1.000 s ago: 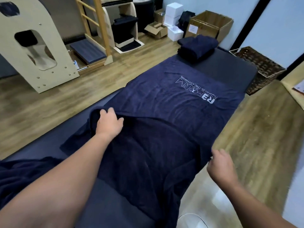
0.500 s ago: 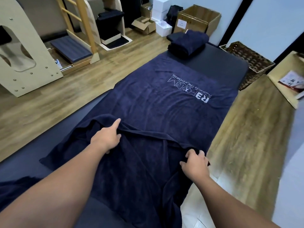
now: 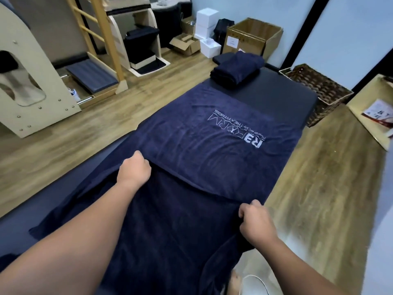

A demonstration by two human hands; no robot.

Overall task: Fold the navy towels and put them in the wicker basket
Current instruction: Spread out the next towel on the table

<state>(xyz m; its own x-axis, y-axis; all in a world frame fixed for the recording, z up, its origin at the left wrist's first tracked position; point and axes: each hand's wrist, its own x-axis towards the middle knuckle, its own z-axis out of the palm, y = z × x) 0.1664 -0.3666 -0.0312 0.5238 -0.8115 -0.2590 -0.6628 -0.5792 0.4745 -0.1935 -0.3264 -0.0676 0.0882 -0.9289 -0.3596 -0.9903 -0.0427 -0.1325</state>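
The dark padded table (image 3: 282, 99) runs lengthwise away from both hands, its far half bare beyond the cloth, with wooden floor (image 3: 314, 188) open along its right edge, just outside the right hand (image 3: 255, 220), and more floor left of the left hand (image 3: 134, 169). Over the table lies the spread navy towel (image 3: 212, 150), white lettering facing up ahead of the hands; its near end is doubled forward, and the folded edge runs as a slanting line from one hand to the other. The towel's right edge reaches the table's right edge beside the right hand, while its left edge stops short, leaving a strip of table to the left of the left forearm. Far ahead and to the right of the right hand, the wicker basket (image 3: 319, 90) stands on the floor against the table's far right corner, tilted, mouth facing the table. Straight ahead, well beyond both hands, a stack of folded navy towels (image 3: 236, 70) sits on the table's far end, with room between it and the spread towel. The left hand's fingers are curled down over the left end of the folded edge, gripping it. The right hand is fisted around the right end, pinching it at the table's edge.
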